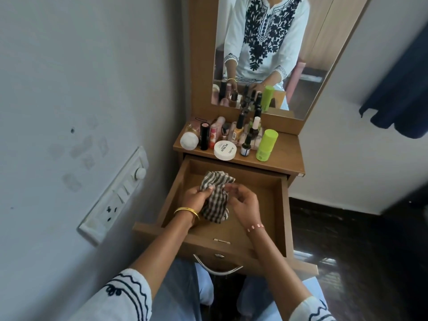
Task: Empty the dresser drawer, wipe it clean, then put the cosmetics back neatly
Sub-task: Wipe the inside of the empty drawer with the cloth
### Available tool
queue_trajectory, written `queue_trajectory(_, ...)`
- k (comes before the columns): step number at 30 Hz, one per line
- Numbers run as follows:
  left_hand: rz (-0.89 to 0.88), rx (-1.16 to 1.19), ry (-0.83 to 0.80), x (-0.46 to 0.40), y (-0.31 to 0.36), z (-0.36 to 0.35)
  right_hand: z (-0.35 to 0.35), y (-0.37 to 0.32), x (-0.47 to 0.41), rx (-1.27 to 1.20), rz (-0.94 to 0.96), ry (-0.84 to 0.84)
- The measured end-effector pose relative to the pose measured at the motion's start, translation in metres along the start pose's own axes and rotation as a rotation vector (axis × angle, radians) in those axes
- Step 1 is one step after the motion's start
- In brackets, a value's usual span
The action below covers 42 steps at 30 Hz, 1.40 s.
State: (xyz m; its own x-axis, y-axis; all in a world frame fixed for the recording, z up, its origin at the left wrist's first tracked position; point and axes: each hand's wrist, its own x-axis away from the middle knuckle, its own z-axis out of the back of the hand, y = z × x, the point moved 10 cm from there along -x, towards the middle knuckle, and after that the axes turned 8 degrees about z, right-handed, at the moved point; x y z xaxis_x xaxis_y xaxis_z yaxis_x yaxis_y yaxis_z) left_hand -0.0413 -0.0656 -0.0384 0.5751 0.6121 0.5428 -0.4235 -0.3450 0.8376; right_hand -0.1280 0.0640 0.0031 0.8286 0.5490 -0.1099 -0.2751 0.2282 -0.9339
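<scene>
Both hands' fingers curled, pinching a checked cloth between them, over the open drawer; beyond, cosmetics crowding the surface.

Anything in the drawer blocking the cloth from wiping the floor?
Nothing visible. The drawer holds only the checked cloth, gripped by the left hand and right hand; the cosmetics stand on the dresser top.

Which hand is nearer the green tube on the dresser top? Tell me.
The right hand. It sits over the open drawer, below and slightly left of the green tube. The left hand, gripping the checked cloth, lies farther left.
</scene>
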Motion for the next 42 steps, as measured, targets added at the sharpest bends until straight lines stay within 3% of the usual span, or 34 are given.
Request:
queue_trajectory(2, -0.003, -0.014, -0.015, 0.001, 0.002, -0.004, 0.009, 0.011, -0.003, -0.040, -0.085, 0.070)
queue_trajectory(6, -0.022, -0.057, -0.112, 0.007, 0.002, -0.019, 0.003, 0.032, 0.000, -0.228, -0.274, 0.028)
queue_trajectory(14, -0.114, -0.157, -0.129, 0.013, 0.007, -0.025, 0.009, 0.019, -0.002, -0.228, -0.191, 0.107)
queue_trajectory(18, -0.056, -0.219, -0.234, 0.016, 0.000, -0.034, 0.021, 0.022, -0.004, -0.179, -0.178, 0.208)
queue_trajectory(22, -0.025, -0.250, -0.269, 0.020, -0.005, -0.039, 0.018, 0.018, -0.004, -0.155, -0.135, 0.167)
queue_trajectory(25, 0.026, -0.120, -0.247, 0.023, -0.002, -0.035, 0.013, 0.025, -0.004, -0.147, -0.197, 0.124)
queue_trajectory(29, 0.070, 0.029, -0.217, 0.016, -0.003, -0.024, 0.011, 0.031, -0.003, 0.036, -0.212, 0.070)
queue_trajectory(38, 0.106, -0.150, -0.231, 0.012, -0.014, -0.027, 0.020, 0.017, -0.008, 0.178, -0.067, 0.118)
queue_trajectory(42, 0.119, -0.155, -0.234, 0.011, -0.015, -0.028, 0.022, 0.007, -0.005, 0.121, -0.025, 0.147)
